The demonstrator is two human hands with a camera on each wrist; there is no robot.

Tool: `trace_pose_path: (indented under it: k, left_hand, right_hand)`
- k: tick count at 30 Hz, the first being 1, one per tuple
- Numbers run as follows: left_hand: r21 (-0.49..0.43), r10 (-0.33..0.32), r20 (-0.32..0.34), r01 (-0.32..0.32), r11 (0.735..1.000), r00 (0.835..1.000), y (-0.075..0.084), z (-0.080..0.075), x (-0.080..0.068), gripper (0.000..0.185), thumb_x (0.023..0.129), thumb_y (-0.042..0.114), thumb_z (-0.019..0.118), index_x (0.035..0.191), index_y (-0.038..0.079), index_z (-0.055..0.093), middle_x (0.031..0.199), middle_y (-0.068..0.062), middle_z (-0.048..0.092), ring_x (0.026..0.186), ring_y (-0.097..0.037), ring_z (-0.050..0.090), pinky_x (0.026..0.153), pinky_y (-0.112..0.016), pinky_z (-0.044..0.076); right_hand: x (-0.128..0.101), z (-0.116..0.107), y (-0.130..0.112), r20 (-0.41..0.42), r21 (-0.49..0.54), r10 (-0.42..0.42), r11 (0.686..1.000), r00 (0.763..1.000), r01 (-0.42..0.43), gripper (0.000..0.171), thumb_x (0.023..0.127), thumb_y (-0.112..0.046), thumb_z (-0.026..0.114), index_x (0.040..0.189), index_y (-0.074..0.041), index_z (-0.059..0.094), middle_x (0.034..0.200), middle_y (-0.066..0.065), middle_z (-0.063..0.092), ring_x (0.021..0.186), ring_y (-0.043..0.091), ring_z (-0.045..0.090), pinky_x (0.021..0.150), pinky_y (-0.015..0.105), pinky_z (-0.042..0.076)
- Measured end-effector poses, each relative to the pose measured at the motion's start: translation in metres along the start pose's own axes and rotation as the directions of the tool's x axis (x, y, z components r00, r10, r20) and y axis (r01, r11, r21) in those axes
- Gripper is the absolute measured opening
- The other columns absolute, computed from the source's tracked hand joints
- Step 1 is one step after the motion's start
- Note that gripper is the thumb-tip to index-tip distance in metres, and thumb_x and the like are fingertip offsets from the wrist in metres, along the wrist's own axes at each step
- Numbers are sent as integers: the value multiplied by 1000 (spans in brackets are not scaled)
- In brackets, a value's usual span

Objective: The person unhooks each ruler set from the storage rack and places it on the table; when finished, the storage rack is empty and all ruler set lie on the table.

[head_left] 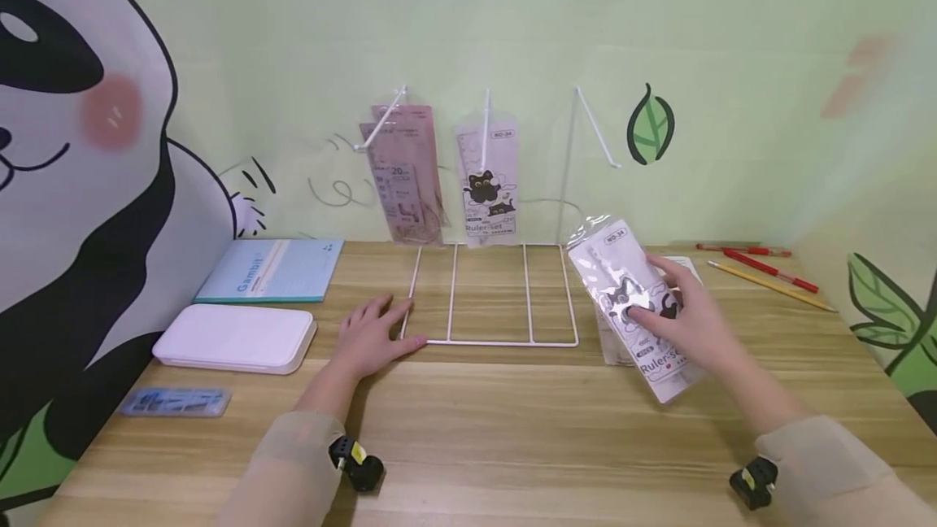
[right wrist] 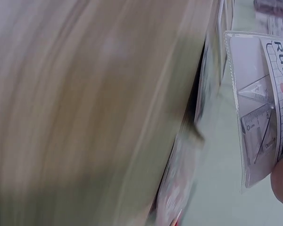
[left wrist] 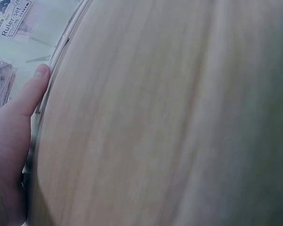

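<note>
A white wire display rack (head_left: 490, 299) stands on the wooden table, its base frame flat and three hooks rising at the back. A pink ruler packet (head_left: 405, 177) hangs on the left hook and a cat-print ruler-set packet (head_left: 488, 185) on the middle hook; the right hook (head_left: 596, 130) is bare. My left hand (head_left: 373, 336) rests flat on the table, fingers touching the rack's front left corner. My right hand (head_left: 684, 320) holds another clear ruler-set packet (head_left: 635, 303) tilted above the table right of the rack. The packet's lower end (right wrist: 264, 103) shows in the right wrist view.
A blue notebook (head_left: 271, 268) and a white case (head_left: 234, 337) lie at the left, with a small blue packet (head_left: 174, 402) nearer the front. Red and yellow pencils (head_left: 769, 271) lie at the back right. More packets lie flat under the held one (head_left: 611, 344).
</note>
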State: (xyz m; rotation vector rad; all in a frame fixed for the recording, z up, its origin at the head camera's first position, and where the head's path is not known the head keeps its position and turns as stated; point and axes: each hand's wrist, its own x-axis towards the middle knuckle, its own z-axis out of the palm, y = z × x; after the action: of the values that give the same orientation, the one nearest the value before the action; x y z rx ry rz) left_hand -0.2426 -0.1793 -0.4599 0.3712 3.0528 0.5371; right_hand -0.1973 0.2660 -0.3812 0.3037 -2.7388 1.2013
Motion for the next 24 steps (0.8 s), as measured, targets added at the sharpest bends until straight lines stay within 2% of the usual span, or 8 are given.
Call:
trace_pose_path:
  k: [7,12,16,24]
  left_hand:
    - [-5,6,-5,-6,1000,1000,0,0,0,81,79,71,52,144,24,39,149,-16,27,133,-43,22,102,-62,15]
    - [-3,8,-11,-8,1000,1000,1,-1,-1,81,79,70,53,144,24,40,149,-16,28,133,-43,23,101,-62,15]
    - [2,6,-13,-6,1000,1000,2,-1,-1,81,79,70,53,144,24,40,149,-16,28,132,-43,23,100,-62,16]
    - [6,-1,-5,1,1000,1000,3,-3,-2,80,80,69,53,144,24,40,149,-16,28,133,-43,23,101,-62,17]
  right_hand:
    - [-6,-23,19,-46,-23,52,998,998,-53,82,85,-31,70,149,-15,21,120,27,42,84,32,53,53,30,50]
    - [-9,-38,35,-91,-55,52,997,995,-57,79,87,-29,68,149,-11,22,118,29,44,85,32,52,53,28,49]
    - [-11,-49,44,-129,-67,59,995,990,-68,79,88,-28,67,149,-9,22,123,31,42,91,35,49,53,28,48]
    - [-20,-71,70,-156,-77,151,983,976,-164,81,88,-35,65,150,-12,18,129,35,38,99,41,46,55,29,47]
